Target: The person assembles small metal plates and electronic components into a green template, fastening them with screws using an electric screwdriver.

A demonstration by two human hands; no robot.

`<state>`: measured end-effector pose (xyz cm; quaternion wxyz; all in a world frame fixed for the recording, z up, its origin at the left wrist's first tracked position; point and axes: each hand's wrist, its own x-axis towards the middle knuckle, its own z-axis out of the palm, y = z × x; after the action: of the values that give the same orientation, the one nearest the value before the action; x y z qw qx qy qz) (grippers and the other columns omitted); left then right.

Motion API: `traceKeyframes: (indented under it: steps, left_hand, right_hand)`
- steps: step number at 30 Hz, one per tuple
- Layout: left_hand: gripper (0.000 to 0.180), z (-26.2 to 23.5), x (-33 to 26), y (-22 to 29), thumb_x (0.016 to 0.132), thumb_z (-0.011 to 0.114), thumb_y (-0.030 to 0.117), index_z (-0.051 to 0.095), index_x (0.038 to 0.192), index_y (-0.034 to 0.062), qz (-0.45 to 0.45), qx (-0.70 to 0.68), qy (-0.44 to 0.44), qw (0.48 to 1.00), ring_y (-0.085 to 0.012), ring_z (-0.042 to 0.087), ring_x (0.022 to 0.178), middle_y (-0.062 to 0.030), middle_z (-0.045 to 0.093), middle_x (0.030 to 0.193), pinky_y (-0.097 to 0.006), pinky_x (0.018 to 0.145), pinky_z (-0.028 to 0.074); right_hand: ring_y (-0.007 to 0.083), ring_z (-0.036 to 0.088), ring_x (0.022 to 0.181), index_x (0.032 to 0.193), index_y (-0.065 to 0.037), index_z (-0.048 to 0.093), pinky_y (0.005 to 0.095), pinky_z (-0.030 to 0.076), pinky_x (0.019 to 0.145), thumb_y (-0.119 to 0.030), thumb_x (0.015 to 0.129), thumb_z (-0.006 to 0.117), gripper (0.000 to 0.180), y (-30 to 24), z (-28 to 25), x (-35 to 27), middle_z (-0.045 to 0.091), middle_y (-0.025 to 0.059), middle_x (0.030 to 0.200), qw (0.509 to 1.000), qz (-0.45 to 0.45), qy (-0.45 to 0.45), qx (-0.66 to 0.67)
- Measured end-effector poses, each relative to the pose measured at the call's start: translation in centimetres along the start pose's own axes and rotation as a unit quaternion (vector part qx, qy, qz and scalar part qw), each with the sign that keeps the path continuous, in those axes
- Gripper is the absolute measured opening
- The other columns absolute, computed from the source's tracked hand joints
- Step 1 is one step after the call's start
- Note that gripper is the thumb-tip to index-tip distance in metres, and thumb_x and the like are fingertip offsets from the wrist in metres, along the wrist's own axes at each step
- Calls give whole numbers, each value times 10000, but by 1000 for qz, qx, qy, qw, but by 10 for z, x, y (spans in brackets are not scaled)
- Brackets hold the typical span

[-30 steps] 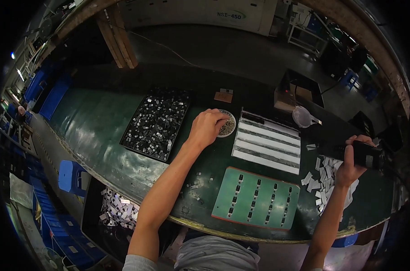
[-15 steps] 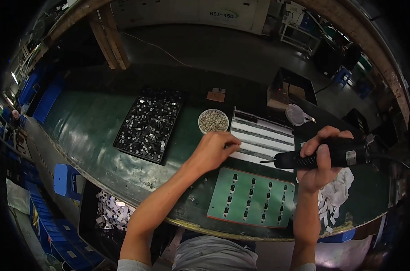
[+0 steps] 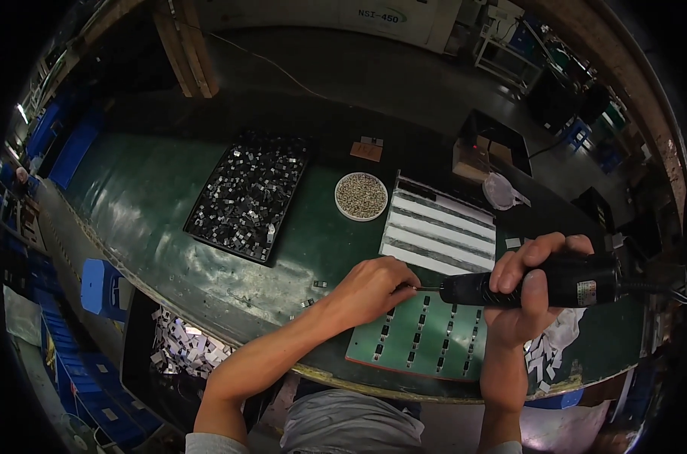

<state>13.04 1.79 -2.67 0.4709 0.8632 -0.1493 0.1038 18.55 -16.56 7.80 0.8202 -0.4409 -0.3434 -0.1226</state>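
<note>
A green plate (image 3: pixel 365 344) with 4 columns of black-and-metal connectors (image 3: pixel 411 357) lies nearest the body. Just above its far part, the left hand (image 3: pixel 370 291) has its fingertips pinched together at the tip of a thin driver bit (image 3: pixel 430 288); I cannot tell whether they hold a piece. The right hand (image 3: pixel 529 295), nearer the connectors' right columns, is wrapped around the black electric screwdriver (image 3: pixel 597 281), its long axis roughly crosswise, bit leftward. Farther off stands 1 round dish (image 3: pixel 361 219) of tiny metal pieces.

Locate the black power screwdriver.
Right of centre in the head view, the screwdriver is in the right hand, near the green board, its bit pointing at the left hand.
</note>
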Motion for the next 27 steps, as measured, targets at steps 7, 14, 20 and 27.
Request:
traceKeyframes:
  steps: [7, 14, 20, 27]
  left_hand:
    - [184, 3, 0, -3, 859, 762, 120, 735, 1014, 23, 17, 5, -13, 1000, -333, 672, 889, -129, 707, 921, -426, 767, 544]
    - [187, -1, -1, -4, 874, 745, 123, 724, 1033, 26, 5, 2, -37, 999, -335, 670, 911, -129, 704, 950, -428, 780, 544]
    - [190, -1, 1, -3, 878, 743, 112, 719, 1042, 20, 8, -20, -56, 998, -346, 670, 919, -134, 702, 966, -430, 782, 543]
    - [188, -3, 0, -4, 887, 734, 96, 719, 1041, -11, -16, -72, -67, 995, -356, 688, 920, -159, 718, 975, -426, 788, 548]
  right_hand:
    - [163, 599, 653, 1340, -108, 379, 338, 587, 588, 16, 854, 688, 589, 3, 0, -5, 576, 148, 980, 1000, 16, 0, -8]
    - [166, 603, 655, 1326, -110, 391, 346, 591, 588, 6, 843, 719, 596, 4, 4, -5, 579, 151, 962, 999, 34, 1, -13]
    - [123, 541, 586, 1358, -91, 364, 279, 514, 516, -59, 876, 677, 576, 2, 3, -7, 550, 106, 977, 997, 13, -38, -68]
    - [164, 597, 635, 1339, -119, 374, 337, 576, 560, 3, 850, 721, 612, -4, 4, -9, 567, 135, 959, 999, 20, -27, -13]
